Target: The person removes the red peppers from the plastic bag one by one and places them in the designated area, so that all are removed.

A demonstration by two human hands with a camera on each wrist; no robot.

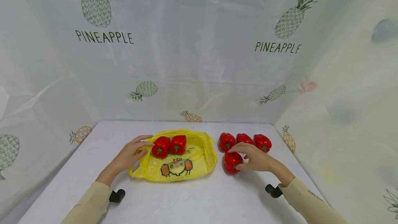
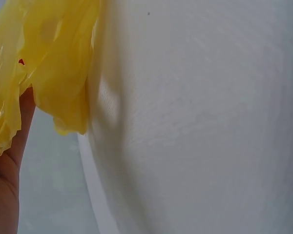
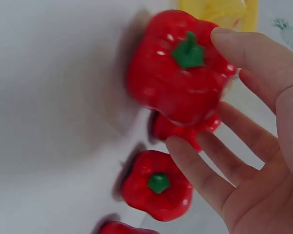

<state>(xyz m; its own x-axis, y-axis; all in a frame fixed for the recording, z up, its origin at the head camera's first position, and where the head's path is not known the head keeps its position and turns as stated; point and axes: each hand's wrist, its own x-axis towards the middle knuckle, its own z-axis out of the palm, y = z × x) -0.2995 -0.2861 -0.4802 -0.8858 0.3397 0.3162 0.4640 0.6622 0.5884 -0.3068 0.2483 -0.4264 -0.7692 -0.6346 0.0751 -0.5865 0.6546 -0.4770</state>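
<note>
A yellow plastic bag (image 1: 199, 168) with a cartoon print lies spread on the table, its rim raised. Inside, toward its left, sit two red bell peppers, a left one (image 1: 161, 148) and a right one (image 1: 178, 145). My left hand (image 1: 129, 155) is at the bag's left rim, fingers extended and spread; in the left wrist view, the yellow plastic hides most of that hand. Right of the bag, my right hand (image 1: 256, 158) pinches another red bell pepper (image 3: 180, 73) between thumb and fingers, its green stem showing. Whether this pepper touches the table, I cannot tell.
Behind the right hand stand three more red bell peppers in a row: a left one (image 1: 227, 141), a middle one (image 1: 244, 138) and a right one (image 1: 262, 142). A pineapple-printed sheet (image 1: 199, 61) hangs behind and beside the white table (image 1: 174, 203).
</note>
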